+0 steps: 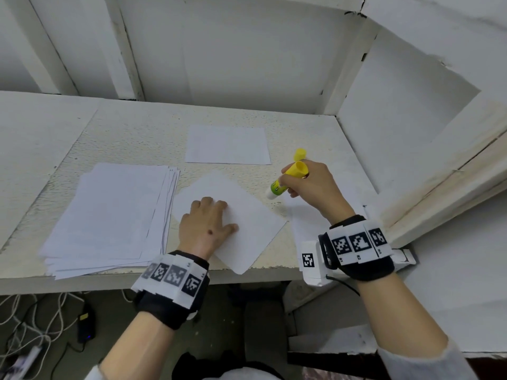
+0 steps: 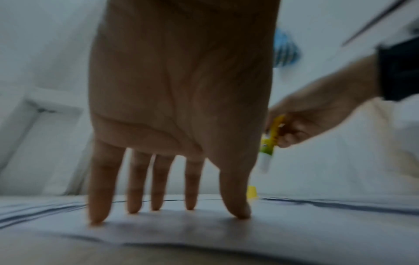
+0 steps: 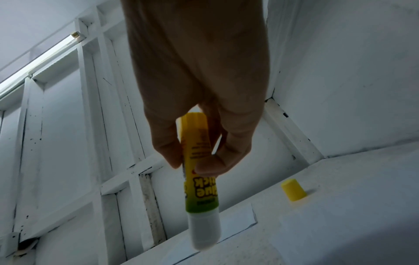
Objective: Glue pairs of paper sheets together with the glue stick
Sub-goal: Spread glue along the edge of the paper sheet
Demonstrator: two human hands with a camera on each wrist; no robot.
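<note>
The right hand [image 1: 312,187] pinches the yellow-and-green plastic glue stick [image 1: 286,180] between thumb and curled fingers, nozzle end tilted down and to the left; the wrist view shows its white tip [image 3: 205,233] uncapped and held above the surface, not touching paper. The left hand [image 1: 207,229] lies flat with fingers spread, their tips [image 2: 190,206] pressing on the loose white paper sheet [image 1: 247,231], which sits skewed like a diamond at the front edge of the speckled white worktop [image 1: 123,138]. The glue tip hangs just beyond that sheet's right corner. The small yellow cap [image 1: 300,154] stands on the worktop behind the right hand, apart from the stick. To the left lies a fanned stack of white paper sheets [image 1: 109,218]; at the back centre lies a separate flat white rectangle of paper [image 1: 227,145], and whether it is one sheet or a finished pair cannot be told. More white paper [image 1: 307,223] lies under the right forearm. Judged progress: the stick is opened and a sheet is steadied, but no glue is visibly laid on it; spreading, pairing and pressing appear to remain, and the thick stack suggests most pairs are still to do.
</note>
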